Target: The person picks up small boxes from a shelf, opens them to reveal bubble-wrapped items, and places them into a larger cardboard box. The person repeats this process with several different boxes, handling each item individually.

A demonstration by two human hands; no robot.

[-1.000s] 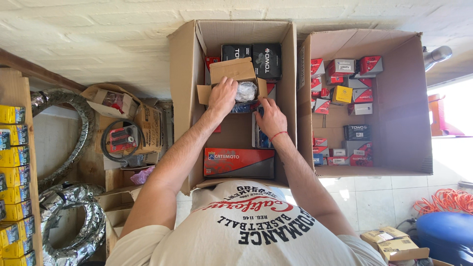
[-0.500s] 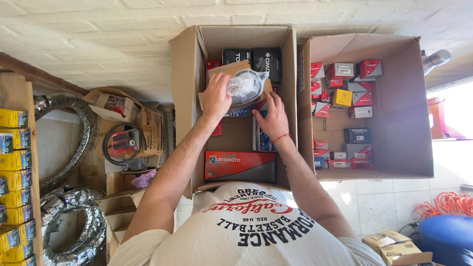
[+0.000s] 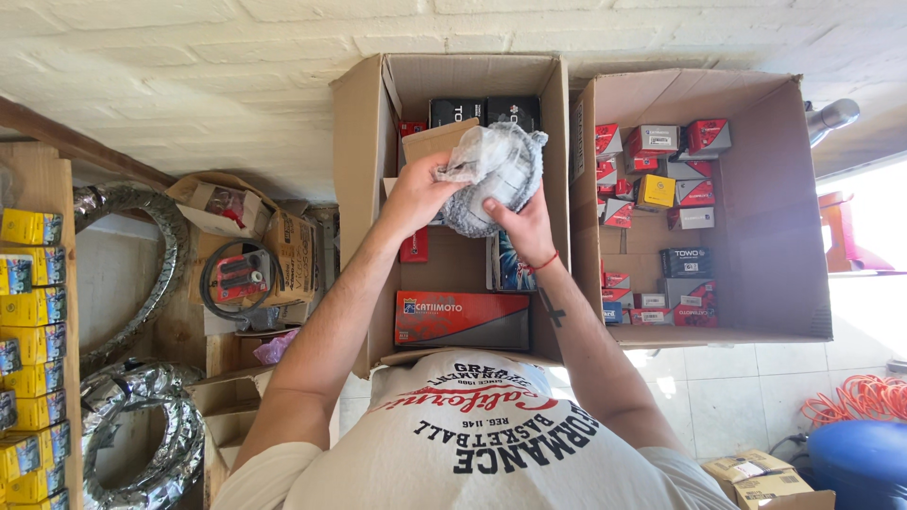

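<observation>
Head view, both hands gripping a plastic-wrapped grey part between them, left hand, right hand, above open cardboard box

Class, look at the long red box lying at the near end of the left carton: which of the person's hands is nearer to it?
Right. The right hand grips the plastic-wrapped grey part above the long red box; the left hand is higher, farther away.

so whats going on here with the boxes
A person holds a plastic-wrapped grey part in both hands, left hand and right hand, above an open cardboard box that holds a long red box and black boxes. A second cardboard box beside it holds many small red boxes.
</observation>
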